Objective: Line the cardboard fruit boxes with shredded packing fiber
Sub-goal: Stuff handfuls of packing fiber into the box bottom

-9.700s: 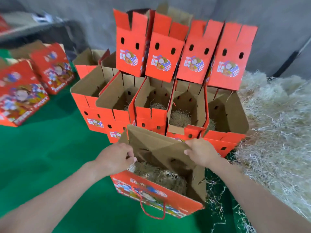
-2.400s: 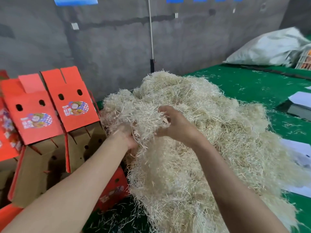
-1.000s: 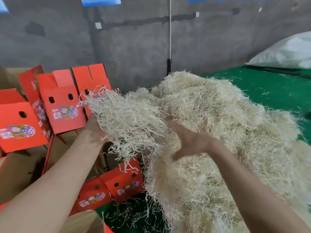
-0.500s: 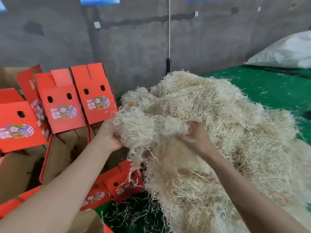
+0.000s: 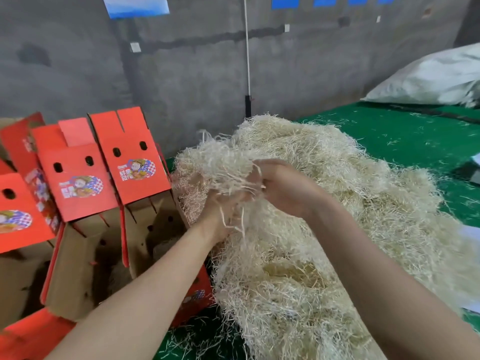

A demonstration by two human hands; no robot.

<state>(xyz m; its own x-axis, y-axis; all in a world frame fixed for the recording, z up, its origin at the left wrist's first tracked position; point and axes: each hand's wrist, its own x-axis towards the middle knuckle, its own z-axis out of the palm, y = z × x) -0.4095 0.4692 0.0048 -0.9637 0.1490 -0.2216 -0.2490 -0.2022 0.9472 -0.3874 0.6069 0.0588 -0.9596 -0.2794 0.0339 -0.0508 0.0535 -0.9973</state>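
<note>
Left grip and right grip both clutch a shredded-fiber tuft over the fiber pile, beside red fruit boxes.

Seen from the person's head, two bare forearms reach forward. The left hand and right hand meet at the centre, both gripping a loose tuft of pale straw-coloured shredded fiber, with strands trailing between the fingers. The tuft is just above a large heap of the same shredded fiber, which lies on a green cloth-covered surface. To the left stand open red cardboard fruit boxes with brown insides and their printed flaps upright. Behind is a grey concrete wall. A white sack lies at far right.
</note>
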